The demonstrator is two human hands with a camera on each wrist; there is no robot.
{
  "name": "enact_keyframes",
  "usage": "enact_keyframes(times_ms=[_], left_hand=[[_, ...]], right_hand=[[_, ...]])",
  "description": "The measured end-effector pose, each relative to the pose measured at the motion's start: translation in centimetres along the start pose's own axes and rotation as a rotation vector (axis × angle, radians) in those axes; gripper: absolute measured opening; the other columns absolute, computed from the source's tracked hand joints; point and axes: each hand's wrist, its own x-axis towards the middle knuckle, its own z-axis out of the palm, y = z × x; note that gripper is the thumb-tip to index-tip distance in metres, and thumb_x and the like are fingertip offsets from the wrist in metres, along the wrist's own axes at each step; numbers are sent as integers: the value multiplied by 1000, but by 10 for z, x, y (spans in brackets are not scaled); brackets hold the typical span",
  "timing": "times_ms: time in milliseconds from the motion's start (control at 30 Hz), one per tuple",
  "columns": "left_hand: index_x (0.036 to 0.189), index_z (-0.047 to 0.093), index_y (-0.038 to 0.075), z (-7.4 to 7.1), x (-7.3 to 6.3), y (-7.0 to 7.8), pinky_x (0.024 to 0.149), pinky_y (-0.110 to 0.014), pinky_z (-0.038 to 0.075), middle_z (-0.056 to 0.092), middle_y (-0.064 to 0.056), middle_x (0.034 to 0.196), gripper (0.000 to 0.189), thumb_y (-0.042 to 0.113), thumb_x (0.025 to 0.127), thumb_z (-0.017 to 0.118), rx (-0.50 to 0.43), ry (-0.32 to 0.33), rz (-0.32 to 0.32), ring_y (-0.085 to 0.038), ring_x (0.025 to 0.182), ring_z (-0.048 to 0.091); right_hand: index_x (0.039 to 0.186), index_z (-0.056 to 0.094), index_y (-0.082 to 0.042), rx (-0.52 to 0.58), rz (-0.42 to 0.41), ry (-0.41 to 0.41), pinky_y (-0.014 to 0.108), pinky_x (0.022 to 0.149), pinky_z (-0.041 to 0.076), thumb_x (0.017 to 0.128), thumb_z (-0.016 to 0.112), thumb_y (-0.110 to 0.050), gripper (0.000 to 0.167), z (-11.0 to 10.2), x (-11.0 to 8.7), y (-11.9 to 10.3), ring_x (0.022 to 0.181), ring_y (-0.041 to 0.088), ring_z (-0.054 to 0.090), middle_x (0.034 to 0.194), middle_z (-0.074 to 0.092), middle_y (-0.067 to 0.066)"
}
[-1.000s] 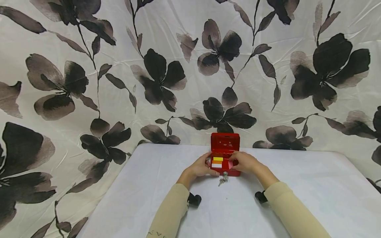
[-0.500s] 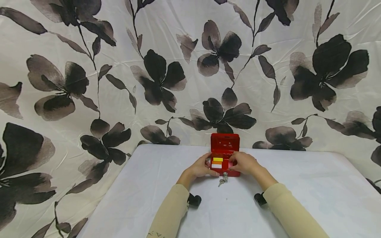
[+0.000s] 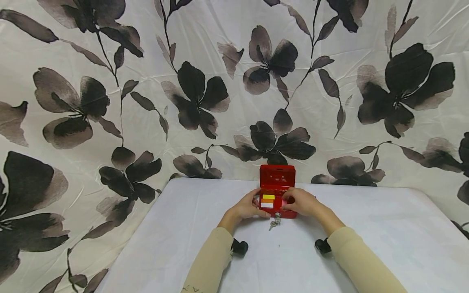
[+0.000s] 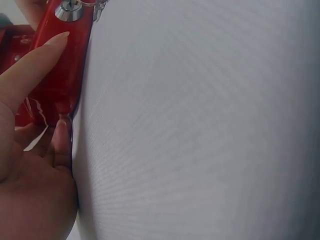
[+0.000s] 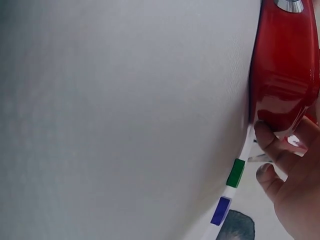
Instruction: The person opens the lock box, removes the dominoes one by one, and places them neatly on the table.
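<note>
A red cash box (image 3: 277, 176) stands at the table's far edge with its lid raised. Keys (image 3: 273, 224) hang from the lock on its front. In its left part lie a yellow block (image 3: 268, 197), an orange block (image 3: 267, 200) and a white block (image 3: 266, 205). My left hand (image 3: 244, 206) grips the box's front left corner, thumb along the front and fingers at the side. At the right compartment, my right hand (image 3: 303, 200) pinches a small pink block (image 3: 284, 202), partly covered by the fingers. The right wrist view shows other right fingers against the box's outer side.
The right wrist view shows a green block (image 5: 235, 173) and a purple block (image 5: 220, 210) on the table beside the box's right side. A white cloth (image 3: 278, 264) covers the table. Behind it hangs a floral curtain (image 3: 227, 154).
Both hands keep nearly the same places at the box. The right fingers and the pink block have shifted very slightly within the right compartment.
</note>
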Motion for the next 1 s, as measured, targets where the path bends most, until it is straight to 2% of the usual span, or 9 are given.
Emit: enact_keyframes(times_ms=[200, 333, 500, 600, 700, 833, 1000], left_hand=[[158, 39, 20, 0, 1, 0, 93, -37, 50, 56, -7, 107, 100, 19, 74, 94, -1, 4, 2, -23, 103, 49], [157, 39, 19, 1, 1, 1, 91, -36, 49, 56, -7, 106, 99, 18, 75, 93, 0, 6, -3, -23, 102, 49], [158, 39, 20, 0, 1, 0, 90, -34, 50, 55, -6, 105, 100, 20, 74, 94, 9, 8, -6, -22, 102, 49], [158, 39, 22, 0, 2, 0, 92, -33, 51, 56, -4, 107, 101, 22, 74, 94, 12, 4, -3, -21, 103, 50], [158, 39, 20, 0, 2, 0, 90, -34, 49, 55, -5, 106, 100, 21, 74, 94, -2, -2, 7, -22, 103, 49], [157, 39, 16, 0, 3, 0, 84, -36, 44, 52, -7, 103, 99, 18, 75, 93, -21, -5, 9, -22, 103, 46], [157, 39, 15, 0, 4, -1, 84, -36, 45, 52, -7, 103, 98, 16, 75, 93, -19, -3, 11, -22, 103, 46]], right_hand=[[117, 73, -5, 78, -26, -14, 51, 98, 51, 92, 79, -25, 33, -5, -3, 1, 103, 25, 61, 109, 70, 6], [115, 71, -3, 137, -44, -11, 43, 89, 54, 92, 78, -26, 33, -8, -5, 4, 94, 21, 58, 100, 68, 3], [112, 71, -4, 180, -95, 20, 35, 77, 50, 93, 77, -28, 31, -11, -7, 8, 87, 21, 55, 94, 65, 1], [116, 71, -2, 205, -109, 48, 34, 74, 49, 93, 77, -28, 36, -13, -8, 10, 87, 22, 54, 97, 67, 3], [122, 70, 1, 248, -102, 68, 35, 76, 50, 93, 77, -27, 41, -14, -9, 12, 90, 24, 55, 105, 69, 8], [124, 69, 1, 277, -82, 67, 36, 79, 50, 94, 75, -28, 42, -17, -13, 13, 95, 26, 56, 114, 70, 12], [126, 68, 0, 303, -51, 62, 35, 76, 51, 95, 74, -29, 42, -23, -20, 15, 97, 27, 56, 116, 69, 12]])
